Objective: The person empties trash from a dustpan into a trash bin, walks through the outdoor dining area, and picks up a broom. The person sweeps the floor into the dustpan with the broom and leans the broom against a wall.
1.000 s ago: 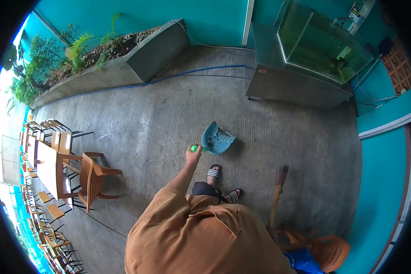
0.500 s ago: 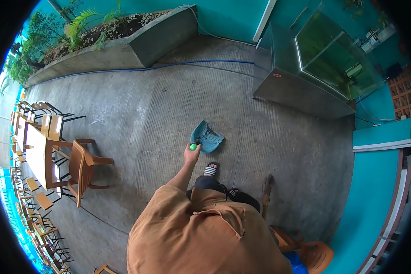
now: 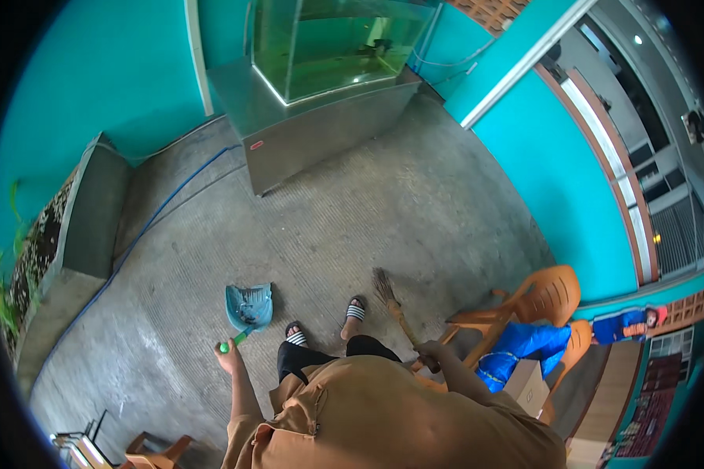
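My left hand (image 3: 228,358) grips the green handle of a teal dustpan (image 3: 249,306), whose scoop rests on the concrete floor just left of my feet in striped sandals (image 3: 355,311). My right hand (image 3: 428,350) is closed around the wooden handle of a small broom (image 3: 386,290). Its bristles touch the floor to the right of my right foot. My brown shirt hides most of both arms.
A steel cabinet (image 3: 321,129) carrying a glass fish tank (image 3: 332,43) stands ahead against the teal wall. A concrete planter (image 3: 78,227) runs along the left with a blue hose (image 3: 164,211). Orange plastic chairs (image 3: 536,301) with blue cloth stand close on my right.
The view has swung to the right: the tank cabinet now lies straight ahead and the chairs are beside me. The dustpan stays in my left hand, and the broom has come forward on the right.
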`<state>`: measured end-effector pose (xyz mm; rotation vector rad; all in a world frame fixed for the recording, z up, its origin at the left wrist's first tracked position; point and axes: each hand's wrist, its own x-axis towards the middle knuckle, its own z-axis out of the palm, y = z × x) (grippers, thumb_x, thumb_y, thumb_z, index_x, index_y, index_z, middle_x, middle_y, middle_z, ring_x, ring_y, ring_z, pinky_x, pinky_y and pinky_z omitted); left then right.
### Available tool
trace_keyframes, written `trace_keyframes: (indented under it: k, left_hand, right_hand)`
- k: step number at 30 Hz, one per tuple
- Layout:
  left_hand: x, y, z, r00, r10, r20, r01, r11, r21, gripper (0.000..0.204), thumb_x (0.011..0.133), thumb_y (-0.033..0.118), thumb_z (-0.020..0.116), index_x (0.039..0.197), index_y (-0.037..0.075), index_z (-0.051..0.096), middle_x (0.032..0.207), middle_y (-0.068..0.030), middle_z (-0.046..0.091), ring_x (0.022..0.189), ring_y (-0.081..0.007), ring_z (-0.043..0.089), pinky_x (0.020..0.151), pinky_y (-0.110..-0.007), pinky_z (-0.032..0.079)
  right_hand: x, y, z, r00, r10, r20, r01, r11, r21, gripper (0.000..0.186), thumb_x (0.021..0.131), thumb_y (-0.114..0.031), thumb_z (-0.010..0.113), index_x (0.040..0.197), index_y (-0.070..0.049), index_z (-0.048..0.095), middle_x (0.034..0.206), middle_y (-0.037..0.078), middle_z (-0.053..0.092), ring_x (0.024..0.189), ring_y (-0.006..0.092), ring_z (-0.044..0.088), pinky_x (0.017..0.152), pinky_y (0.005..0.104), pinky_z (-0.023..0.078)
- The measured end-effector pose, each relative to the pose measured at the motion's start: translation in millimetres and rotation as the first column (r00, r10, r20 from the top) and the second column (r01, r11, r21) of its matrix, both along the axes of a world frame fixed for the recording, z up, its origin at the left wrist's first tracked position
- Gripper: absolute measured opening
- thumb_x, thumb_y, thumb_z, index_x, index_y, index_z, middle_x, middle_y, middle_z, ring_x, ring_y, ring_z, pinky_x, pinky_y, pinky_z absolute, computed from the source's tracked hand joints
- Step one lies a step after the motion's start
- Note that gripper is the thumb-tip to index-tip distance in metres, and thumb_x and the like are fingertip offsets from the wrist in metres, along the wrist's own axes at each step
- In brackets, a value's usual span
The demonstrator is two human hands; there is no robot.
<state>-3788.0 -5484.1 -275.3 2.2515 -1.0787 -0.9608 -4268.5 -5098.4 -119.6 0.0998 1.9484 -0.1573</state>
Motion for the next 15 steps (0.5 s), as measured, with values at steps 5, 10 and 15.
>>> trace_keyframes:
  k: [5, 10, 15]
  left_hand:
    - [-6.1, -10.7, 16.6, 0.996, -0.081, 0.045, 0.080, 0.996, 0.033, 0.053, 0.077, 0.037, 0.069, 0.117, 0.004, 0.058, 0.088, -0.0178, 0.067, 0.079, -0.0314, 0.066, 0.074, -0.042, 0.052]
    - [-1.7, -28.4, 12.1, 0.995, -0.061, 0.076, 0.065, 0.997, -0.049, 0.035, 0.079, 0.028, 0.069, 0.101, 0.002, 0.061, 0.058, -0.0083, 0.058, 0.048, -0.0189, 0.058, 0.046, -0.035, 0.047]
    - [-3.0, -37.6, 19.2, 0.999, -0.051, -0.010, 0.050, 0.995, -0.092, 0.031, 0.079, 0.027, 0.070, 0.094, 0.002, 0.059, 0.057, -0.0078, 0.057, 0.047, -0.0162, 0.057, 0.042, -0.032, 0.045]
  right_hand:
    - [-4.8, 29.8, -39.8, 0.990, -0.124, 0.063, 0.117, 0.988, 0.097, 0.035, 0.091, -0.033, 0.063, 0.090, 0.002, 0.063, 0.074, 0.011, 0.065, 0.060, 0.0224, 0.063, 0.053, 0.0364, 0.054]
    - [12.9, 42.0, -47.8, 0.953, -0.303, 0.016, 0.303, 0.953, -0.010, 0.034, 0.088, -0.030, 0.065, 0.085, 0.004, 0.064, 0.067, 0.012, 0.062, 0.053, 0.0244, 0.060, 0.049, 0.0412, 0.052]
    - [15.3, 39.5, -46.1, 0.966, -0.257, 0.018, 0.257, 0.966, 0.008, 0.034, 0.087, -0.030, 0.066, 0.086, 0.004, 0.064, 0.066, 0.012, 0.062, 0.053, 0.0241, 0.061, 0.051, 0.0408, 0.052]
